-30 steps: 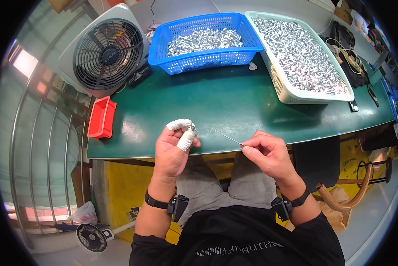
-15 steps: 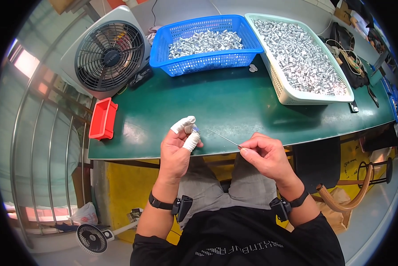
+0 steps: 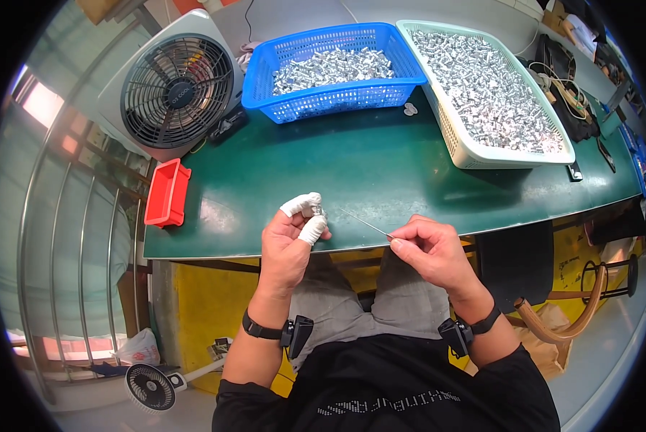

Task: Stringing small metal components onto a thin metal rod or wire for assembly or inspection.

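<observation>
My left hand (image 3: 294, 232), its thumb and fingers wrapped in white covers, pinches a small silver metal part (image 3: 318, 211) above the front of the green table. To its right, my right hand (image 3: 432, 248) grips the near end of a thin metal rod (image 3: 367, 224) between thumb and forefinger. The rod slants up to the left, and its tip stops a little short of the metal part. The fingers partly hide the part, so its full shape does not show.
A blue basket (image 3: 334, 103) and a pale green basket (image 3: 474, 156), both heaped with small silver parts, stand at the back of the green table (image 3: 323, 165). A red tray (image 3: 167, 192) sits at the left edge, below a box fan (image 3: 175, 90).
The metal part has turned slightly in my left fingers, and its silver side now shows. My right hand and the rod have hardly moved.
</observation>
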Demonstrator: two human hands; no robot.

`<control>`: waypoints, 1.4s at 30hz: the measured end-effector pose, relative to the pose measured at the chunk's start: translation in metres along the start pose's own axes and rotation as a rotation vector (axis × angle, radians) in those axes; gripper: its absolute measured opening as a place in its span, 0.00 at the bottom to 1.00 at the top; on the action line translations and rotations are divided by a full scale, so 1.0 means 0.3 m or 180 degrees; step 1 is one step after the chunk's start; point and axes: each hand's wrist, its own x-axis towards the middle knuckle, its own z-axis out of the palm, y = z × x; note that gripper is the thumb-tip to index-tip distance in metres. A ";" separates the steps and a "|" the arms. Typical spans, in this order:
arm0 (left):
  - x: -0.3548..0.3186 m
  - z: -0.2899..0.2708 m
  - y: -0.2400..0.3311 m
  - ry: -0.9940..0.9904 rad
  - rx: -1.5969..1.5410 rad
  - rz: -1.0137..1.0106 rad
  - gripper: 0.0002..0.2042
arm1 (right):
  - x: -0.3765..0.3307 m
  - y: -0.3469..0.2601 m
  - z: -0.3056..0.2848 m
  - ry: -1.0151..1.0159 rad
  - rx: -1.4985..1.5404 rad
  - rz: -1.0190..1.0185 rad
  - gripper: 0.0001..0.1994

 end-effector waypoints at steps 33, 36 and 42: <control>0.079 -0.064 0.017 0.0481 -0.0400 -0.0006 0.12 | 0.111 0.061 -0.126 0.0704 -0.0508 -0.0534 0.04; 0.085 -0.084 -0.004 0.0383 -0.0418 0.0069 0.12 | 0.107 0.068 -0.110 0.0735 -0.0748 -0.0663 0.03; 0.088 -0.106 -0.013 0.0357 -0.0556 0.0020 0.12 | 0.104 0.073 -0.093 0.0763 -0.1016 -0.0807 0.03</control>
